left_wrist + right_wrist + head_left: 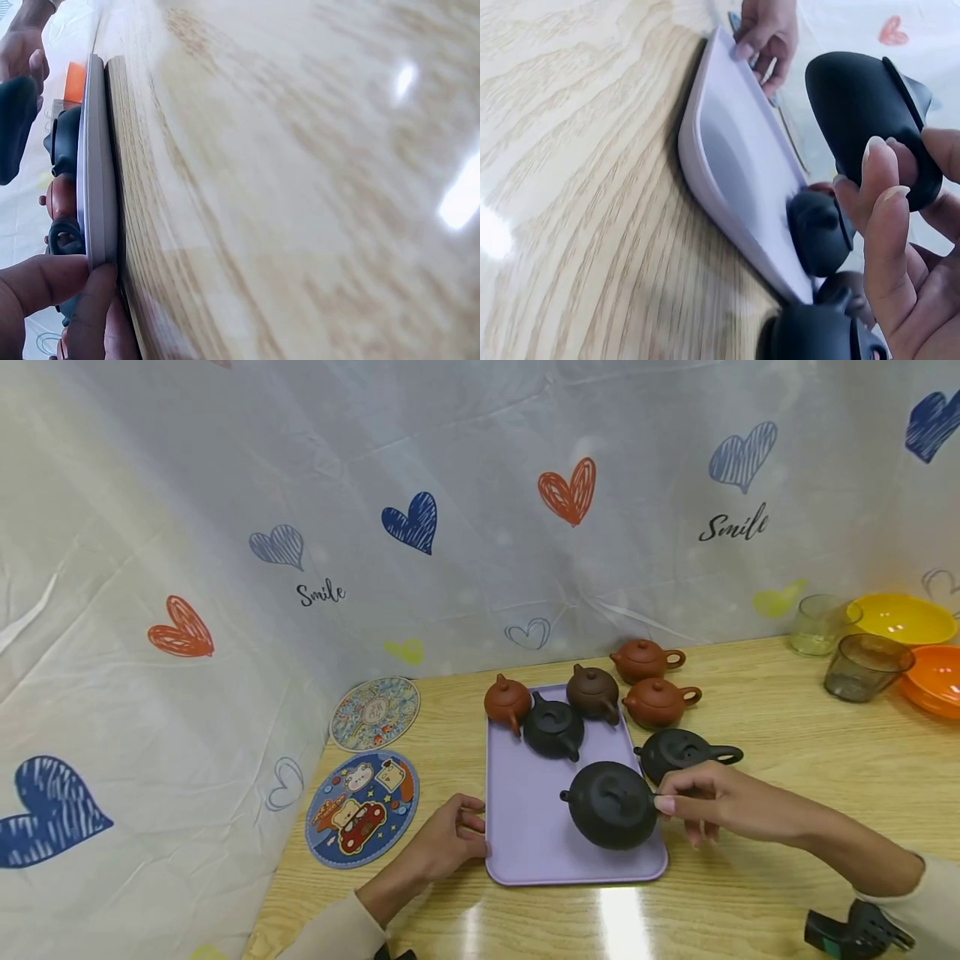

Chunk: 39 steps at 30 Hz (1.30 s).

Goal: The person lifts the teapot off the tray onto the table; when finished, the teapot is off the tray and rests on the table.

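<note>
My right hand (738,802) holds a black teapot (611,806) by its handle, with the spout towards the left. The right wrist view shows this teapot (866,105) raised above the lilac tray (739,142). At the tray's (525,827) left edge, my left hand (448,841) pinches the rim between thumb and fingers. Towards the tray's far end sit another black teapot (553,727), a reddish-brown teapot (507,700) and a dark brown teapot (592,692).
Right of the tray stand a black teapot (675,753) and two reddish-brown teapots, one nearer (658,702), one farther (642,660). Two round patterned mats (375,714) lie left. Glasses (862,668), a yellow bowl (903,618) and an orange bowl (937,681) are far right.
</note>
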Motion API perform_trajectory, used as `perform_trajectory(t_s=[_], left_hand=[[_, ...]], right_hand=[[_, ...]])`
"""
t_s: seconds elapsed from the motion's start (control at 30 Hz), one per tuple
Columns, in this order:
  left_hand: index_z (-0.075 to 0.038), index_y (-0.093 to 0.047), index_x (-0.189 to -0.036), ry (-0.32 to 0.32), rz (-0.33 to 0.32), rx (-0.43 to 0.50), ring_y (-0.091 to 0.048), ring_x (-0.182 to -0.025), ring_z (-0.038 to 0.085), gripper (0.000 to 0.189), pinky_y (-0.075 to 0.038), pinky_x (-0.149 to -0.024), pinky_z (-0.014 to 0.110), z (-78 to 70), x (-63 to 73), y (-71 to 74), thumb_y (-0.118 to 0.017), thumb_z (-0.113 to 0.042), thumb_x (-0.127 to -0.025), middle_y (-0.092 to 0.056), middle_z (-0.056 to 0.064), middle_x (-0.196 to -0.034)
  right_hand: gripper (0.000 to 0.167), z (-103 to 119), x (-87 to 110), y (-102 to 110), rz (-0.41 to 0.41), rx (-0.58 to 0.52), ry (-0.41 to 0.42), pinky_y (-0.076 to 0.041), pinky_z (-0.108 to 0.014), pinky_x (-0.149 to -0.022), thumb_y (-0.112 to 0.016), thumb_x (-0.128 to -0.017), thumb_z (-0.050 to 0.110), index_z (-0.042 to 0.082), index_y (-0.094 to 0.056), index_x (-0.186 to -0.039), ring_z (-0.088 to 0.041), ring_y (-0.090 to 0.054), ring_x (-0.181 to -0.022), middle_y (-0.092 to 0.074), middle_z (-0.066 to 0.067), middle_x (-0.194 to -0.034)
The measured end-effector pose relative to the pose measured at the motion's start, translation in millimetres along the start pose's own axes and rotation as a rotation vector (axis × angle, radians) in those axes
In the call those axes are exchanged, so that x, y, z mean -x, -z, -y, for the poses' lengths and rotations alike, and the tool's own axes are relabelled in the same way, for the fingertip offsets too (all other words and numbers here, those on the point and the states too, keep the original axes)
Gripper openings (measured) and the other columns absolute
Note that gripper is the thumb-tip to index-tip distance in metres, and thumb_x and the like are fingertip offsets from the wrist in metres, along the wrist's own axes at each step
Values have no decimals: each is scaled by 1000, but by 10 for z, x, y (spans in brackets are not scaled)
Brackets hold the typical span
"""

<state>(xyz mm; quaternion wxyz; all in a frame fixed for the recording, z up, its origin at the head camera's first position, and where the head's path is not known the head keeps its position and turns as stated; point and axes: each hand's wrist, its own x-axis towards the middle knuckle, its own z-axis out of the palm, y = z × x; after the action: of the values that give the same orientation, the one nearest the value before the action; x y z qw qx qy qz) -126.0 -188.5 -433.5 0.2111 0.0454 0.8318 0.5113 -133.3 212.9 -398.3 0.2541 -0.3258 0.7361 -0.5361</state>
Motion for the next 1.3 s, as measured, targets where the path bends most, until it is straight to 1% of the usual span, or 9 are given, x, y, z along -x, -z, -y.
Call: perform_trajectory(t_s=[0.1, 0.27, 0.4, 0.53, 0.7, 0.83, 0.97, 1.13, 1.3], left_hand=[[5, -48, -132, -7, 0, 5, -64, -90, 17, 59, -56, -77, 32, -4, 1, 5, -73, 2, -79, -60, 15, -108], [6, -48, -132, -10, 0, 13, -64, -90, 17, 58, -56, -77, 32, -6, 0, 7, -73, 2, -79, -60, 15, -107], [6, -48, -132, -6, 3, 18, -64, -90, 18, 58, -56, -77, 32, -7, -3, -2, -73, 2, -79, -60, 15, -107], [5, -48, -131, 0, 3, 19, -63, -89, 18, 58, -56, -77, 31, -13, -1, -14, -73, 2, -79, -60, 15, -107], [5, -48, -131, 3, 0, 19, -62, -88, 18, 58, -55, -77, 30, -4, -2, -12, -73, 2, -78, -60, 14, -106], [5, -48, -130, 6, 1, 27, -62, -87, 17, 58, -55, -77, 30, 4, -3, -6, -73, 2, -78, -59, 15, -106], [5, -48, -131, 5, 1, 26, -62, -88, 17, 58, -55, -77, 31, 9, -4, 1, -73, 2, -78, -59, 15, -106], [5, -48, -131, 3, 0, 24, -62, -88, 17, 59, -55, -76, 31, 8, -6, 9, -73, 2, -79, -59, 15, -107], [5, -48, -132, 4, -4, 19, -62, -88, 17, 59, -55, -76, 31, 3, -6, 5, -73, 2, -78, -59, 15, -107]], right_hand=[[21, -34, 60, 37, 19, -7, 14, -55, -35, -53, -45, -105, 6, 2, -63, -96, -29, -63, -65, -62, -16, -76], [22, -102, 151, 84, 47, -24, 49, -54, -35, -52, -43, -104, 1, 3, -64, -97, -28, -64, -64, -62, -16, -74], [24, -181, 234, 115, 86, -58, 77, -54, -34, -52, -41, -104, -4, 3, -63, -99, -25, -65, -64, -60, -17, -78], [27, -266, 338, 168, 123, -109, 79, -55, -33, -53, -37, -103, -7, 0, -63, -104, -27, -64, -66, -58, -19, -82], [31, -366, 469, 251, 154, -135, 85, -55, -32, -54, -34, -103, -10, 0, -63, -108, -26, -64, -66, -58, -18, -84], [32, -435, 582, 321, 171, -148, 58, -55, -33, -55, -33, -103, -10, 0, -63, -107, -25, -64, -69, -57, -17, -88], [31, -498, 686, 386, 178, -157, 1, -55, -31, -57, -32, -104, -8, -1, -63, -105, -27, -63, -68, -55, -18, -88], [30, -565, 788, 456, 200, -197, -68, -56, -28, -59, -32, -105, -7, -3, -62, -104, -28, -63, -70, -51, -21, -88], [31, -621, 841, 496, 230, -235, -92, -56, -26, -61, -31, -105, -6, -4, -61, -105, -29, -63, -71, -50, -25, -88]])
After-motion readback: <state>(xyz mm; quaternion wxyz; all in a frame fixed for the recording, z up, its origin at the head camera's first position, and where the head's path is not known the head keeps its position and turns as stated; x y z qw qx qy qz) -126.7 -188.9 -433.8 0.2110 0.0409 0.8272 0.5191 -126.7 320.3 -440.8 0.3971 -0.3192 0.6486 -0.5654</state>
